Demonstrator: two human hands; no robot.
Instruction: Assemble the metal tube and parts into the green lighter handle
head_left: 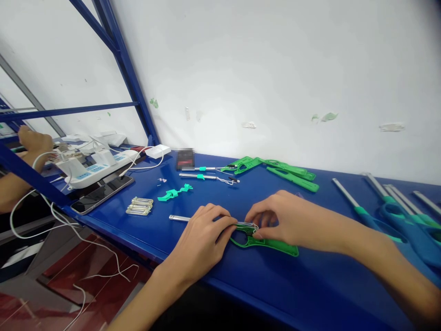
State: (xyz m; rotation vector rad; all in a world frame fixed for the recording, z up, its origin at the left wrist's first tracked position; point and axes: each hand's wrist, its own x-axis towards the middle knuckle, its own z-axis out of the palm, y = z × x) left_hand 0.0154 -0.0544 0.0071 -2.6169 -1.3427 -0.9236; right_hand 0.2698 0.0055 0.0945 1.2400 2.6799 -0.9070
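A green plastic shell [279, 247] lies on the blue table, its inner side up, with thin white wires in it. My left hand [206, 236] is closed over the shell's left end, where a metal tube [178, 218] sticks out to the left. At the middle of the shell, my right hand [274, 218] pinches at the wires beside a small dark part; its fingertips partly hide what they grip.
Behind my hands lie two metal tubes with wires [198, 176], green shells [292, 178] and teal pieces [168, 195]. Clear parts [139, 206], a phone [103, 195] and a power strip [99, 170] are left; blue-handled tools [389, 225] lie right. Another person's hand [34, 140] is far left.
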